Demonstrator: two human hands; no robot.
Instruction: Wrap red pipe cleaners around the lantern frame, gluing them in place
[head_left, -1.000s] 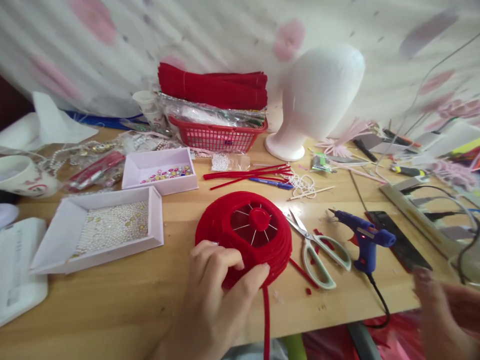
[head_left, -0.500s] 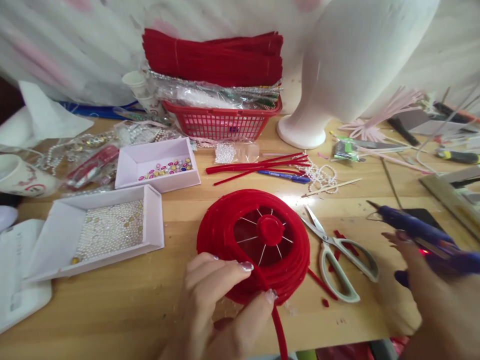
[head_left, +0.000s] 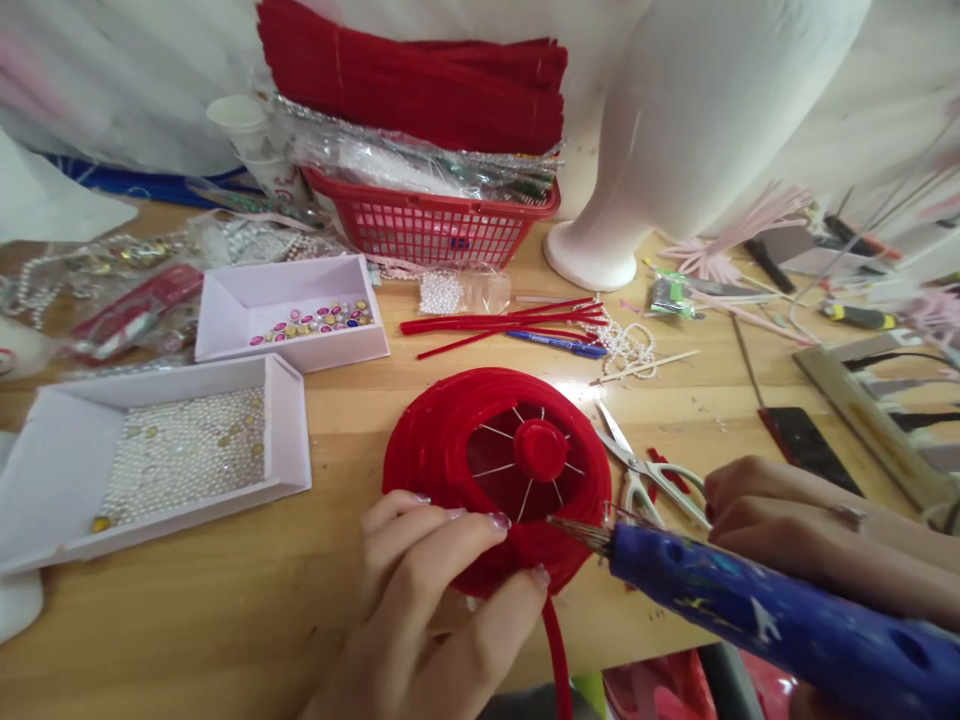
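Note:
A round red shape wound from pipe cleaners [head_left: 450, 450], with white spokes and a red hub, lies on the wooden table [head_left: 262, 600]. My left hand [head_left: 427, 600] pinches its near edge, fingers closed on the rim where a loose red pipe cleaner tail [head_left: 556, 655] hangs off the table edge. My right hand [head_left: 810, 540] grips a blue hot glue gun [head_left: 757, 615], whose metal nozzle points left at the near rim of the red shape, close to my left thumb.
Scissors [head_left: 649, 480] lie just right of the red shape. Two white trays, one of pearls [head_left: 45, 480] and one of coloured gems [head_left: 300, 345], sit at the left. Behind stand a red basket [head_left: 427, 225] stacked with red pipe cleaners, a white foam head [head_left: 675, 150], loose pipe cleaners and a pen.
My right hand picked up the glue gun from the table at the right and brought its nozzle left to the red shape's near rim. My left hand kept its pinch.

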